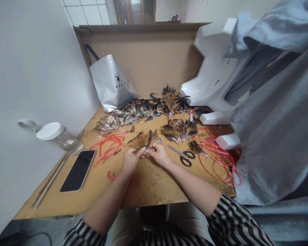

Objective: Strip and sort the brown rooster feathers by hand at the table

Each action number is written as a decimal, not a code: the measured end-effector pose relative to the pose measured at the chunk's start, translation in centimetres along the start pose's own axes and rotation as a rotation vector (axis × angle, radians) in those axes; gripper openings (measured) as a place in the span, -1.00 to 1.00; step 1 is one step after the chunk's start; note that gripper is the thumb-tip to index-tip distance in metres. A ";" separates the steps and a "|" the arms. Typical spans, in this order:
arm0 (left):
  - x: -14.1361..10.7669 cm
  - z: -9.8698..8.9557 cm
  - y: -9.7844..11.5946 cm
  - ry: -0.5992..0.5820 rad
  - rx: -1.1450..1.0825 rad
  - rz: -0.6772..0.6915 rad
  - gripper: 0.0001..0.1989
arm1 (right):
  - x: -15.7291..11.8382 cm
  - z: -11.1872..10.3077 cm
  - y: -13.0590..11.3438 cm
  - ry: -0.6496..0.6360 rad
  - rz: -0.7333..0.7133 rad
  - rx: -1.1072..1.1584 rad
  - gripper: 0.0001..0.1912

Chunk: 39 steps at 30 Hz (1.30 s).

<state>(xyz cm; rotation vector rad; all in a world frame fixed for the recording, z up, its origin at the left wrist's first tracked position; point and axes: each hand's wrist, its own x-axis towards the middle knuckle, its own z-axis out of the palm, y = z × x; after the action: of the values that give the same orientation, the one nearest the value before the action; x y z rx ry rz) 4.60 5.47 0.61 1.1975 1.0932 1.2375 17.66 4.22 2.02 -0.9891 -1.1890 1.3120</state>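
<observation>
My left hand (132,158) pinches the base of a small bunch of brown and black feathers (140,140), whose tips fan out away from me. Close against it, my right hand (157,153) has its fingertips closed on the same feathers at the base. Just right of that hand lie scissors (183,155) with black handles. Beyond them rests a larger bundle of feathers (178,130). Strips of red plastic string (110,145) are spread left of my hands, and a tangle of red string (220,153) lies at the right.
Loose feathers (133,112) line the back of the table, before a silver bag (111,82) and a cardboard panel (154,58). A phone (78,171), a lidded clear jar (59,136) and thin sticks (51,181) occupy the left. White foam (213,75) and grey cloth (279,136) border the right.
</observation>
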 end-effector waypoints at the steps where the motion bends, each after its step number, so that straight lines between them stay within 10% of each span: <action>1: 0.0 0.0 -0.1 0.001 0.003 -0.001 -0.71 | 0.0 0.0 -0.1 -0.014 -0.007 0.003 -0.74; 12: 0.3 -0.3 -0.2 -0.075 -0.110 -0.055 -0.65 | 0.6 -1.0 0.1 0.039 -0.013 -0.017 -0.75; 27: 0.4 -1.0 0.4 -0.033 -0.058 0.025 -0.61 | -0.5 -12.9 -3.1 0.441 -0.049 -0.205 -0.72; 39: 0.3 -1.1 0.6 -0.025 -0.053 0.025 -0.61 | -0.1 -15.5 -0.7 0.596 -0.010 -0.767 -0.88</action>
<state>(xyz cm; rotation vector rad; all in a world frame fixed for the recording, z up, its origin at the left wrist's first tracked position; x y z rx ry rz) 3.51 5.84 1.14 1.1869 1.0243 1.2597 33.02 5.77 0.24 -1.7619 -1.2142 0.4464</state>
